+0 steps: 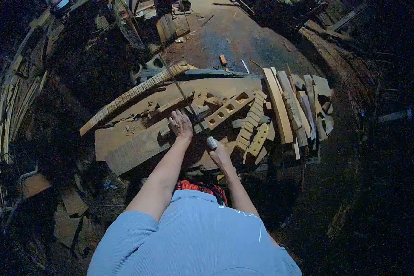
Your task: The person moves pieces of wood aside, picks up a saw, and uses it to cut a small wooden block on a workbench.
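My left hand (181, 125) presses down on a wood piece (198, 112) near the middle of the bench, fingers spread over it. My right hand (220, 154) is wrapped round the pale handle (211, 143) of a saw. The saw's long thin blade (181, 89) runs up and away from the handle, crossing the wood just right of my left hand. Beside the blade on the right lies a block with square holes (227, 111). A wide board (135, 152) lies to the left of my left hand.
A long notched strip (133, 95) curves across the bench's left. Slatted wood (252, 120), a yellowish block with round holes (258, 139) and long planks (278, 106) lie to the right. An orange block (222, 59) sits on the floor beyond.
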